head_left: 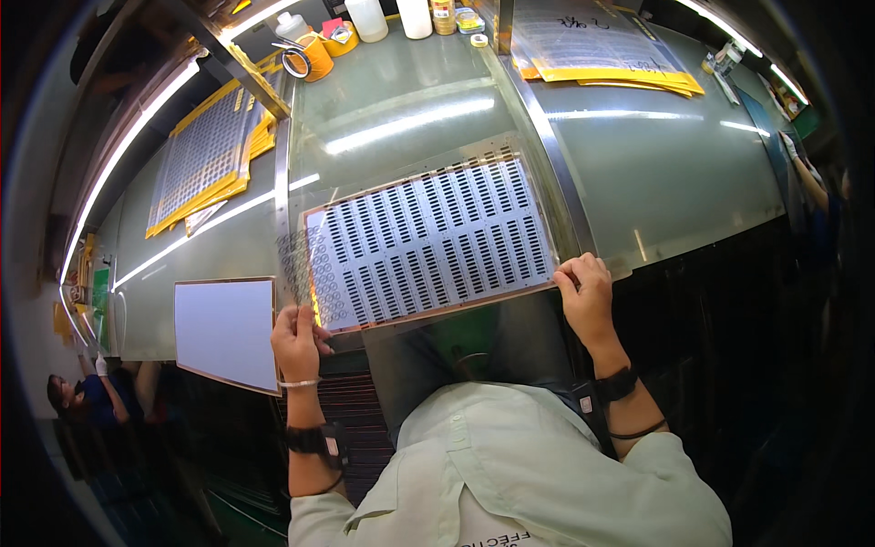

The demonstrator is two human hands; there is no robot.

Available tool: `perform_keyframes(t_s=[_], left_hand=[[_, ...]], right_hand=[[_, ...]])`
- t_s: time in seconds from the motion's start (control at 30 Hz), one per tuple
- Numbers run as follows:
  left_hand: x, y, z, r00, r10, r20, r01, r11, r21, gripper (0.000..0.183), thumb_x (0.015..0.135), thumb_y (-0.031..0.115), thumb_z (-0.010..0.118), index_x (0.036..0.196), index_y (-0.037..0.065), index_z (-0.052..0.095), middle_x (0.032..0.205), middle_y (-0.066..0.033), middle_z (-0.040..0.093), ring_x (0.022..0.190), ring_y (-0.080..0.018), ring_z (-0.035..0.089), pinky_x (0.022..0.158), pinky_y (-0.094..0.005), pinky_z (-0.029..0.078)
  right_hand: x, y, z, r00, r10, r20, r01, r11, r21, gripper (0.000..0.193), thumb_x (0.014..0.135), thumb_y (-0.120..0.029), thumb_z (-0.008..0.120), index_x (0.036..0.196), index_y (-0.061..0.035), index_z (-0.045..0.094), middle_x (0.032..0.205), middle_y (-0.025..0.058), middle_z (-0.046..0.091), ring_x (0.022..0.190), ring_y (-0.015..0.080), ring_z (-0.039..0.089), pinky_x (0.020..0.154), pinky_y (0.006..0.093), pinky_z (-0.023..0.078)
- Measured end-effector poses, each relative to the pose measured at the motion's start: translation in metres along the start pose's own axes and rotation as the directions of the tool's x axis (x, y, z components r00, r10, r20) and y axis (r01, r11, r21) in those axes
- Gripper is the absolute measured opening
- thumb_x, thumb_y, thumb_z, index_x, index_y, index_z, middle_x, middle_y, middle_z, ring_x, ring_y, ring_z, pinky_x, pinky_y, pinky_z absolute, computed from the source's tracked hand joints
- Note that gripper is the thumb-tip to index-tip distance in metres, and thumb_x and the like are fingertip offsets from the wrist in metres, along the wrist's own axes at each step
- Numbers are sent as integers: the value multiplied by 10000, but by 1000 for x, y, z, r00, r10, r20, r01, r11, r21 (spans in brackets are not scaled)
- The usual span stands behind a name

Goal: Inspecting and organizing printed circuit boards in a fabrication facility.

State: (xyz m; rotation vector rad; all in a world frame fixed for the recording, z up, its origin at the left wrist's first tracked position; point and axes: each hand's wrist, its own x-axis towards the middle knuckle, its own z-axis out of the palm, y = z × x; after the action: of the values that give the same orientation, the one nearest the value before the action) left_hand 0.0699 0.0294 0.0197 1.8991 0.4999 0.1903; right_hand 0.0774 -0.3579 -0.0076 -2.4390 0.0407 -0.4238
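Observation:
A clear film (296, 264) printed with rows of black slots and rings lies over a white panel (339, 314) with copper-coloured edges. The two are slightly out of line, and the film sticks out past the panel on the left. My left hand (297, 345) is closed at the near left corner, thumb and fingers pinching the edge. At the near right corner my right hand (588, 296) pinches the film's edge. Whether the fingers also grip the panel beneath, I cannot tell. A second white panel (225, 324), bare of print, rests left of my left hand, overhanging the table's front edge.
On the glass-topped table (383, 123) lie yellow-edged patterned sheets at left (205, 150) and right (602, 46). Metal bars (551, 164) divide the surface. Tape rolls (310, 59) and bottles (367, 18) stand at the back. Other people (91, 397) work at both sides.

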Motion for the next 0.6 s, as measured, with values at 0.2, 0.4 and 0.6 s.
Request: perform_keyframes(t_s=[0.2, 0.4, 0.6], left_hand=[[15, -8, 6, 962, -37, 272, 34, 999, 14, 174, 915, 173, 498, 965, 20, 432, 573, -78, 555, 348, -84, 446, 300, -194, 336], [14, -14, -2, 929, -44, 367, 37, 999, 27, 232, 889, 103, 524, 1047, 16, 377, 611, -87, 569, 359, -73, 432, 303, -184, 318], [12, -25, -1, 951, -30, 309, 44, 998, -40, 228, 873, 107, 565, 1027, 18, 423, 655, -82, 575, 422, -63, 453, 327, -177, 305]], right_hand=[[-5, 1, 8, 999, 36, -8, -36, 994, -106, 154, 712, -91, 658, 676, -97, 508, 723, 23, 501, 738, 227, 494, 663, 358, 346], [-2, 0, 6, 996, 79, 30, -76, 994, -79, 156, 712, -102, 664, 682, -89, 511, 722, 28, 501, 735, 235, 494, 662, 366, 346], [-4, -2, 4, 994, 98, 50, -94, 993, -77, 154, 711, -100, 664, 689, -79, 513, 718, 40, 495, 727, 247, 486, 658, 371, 347]])
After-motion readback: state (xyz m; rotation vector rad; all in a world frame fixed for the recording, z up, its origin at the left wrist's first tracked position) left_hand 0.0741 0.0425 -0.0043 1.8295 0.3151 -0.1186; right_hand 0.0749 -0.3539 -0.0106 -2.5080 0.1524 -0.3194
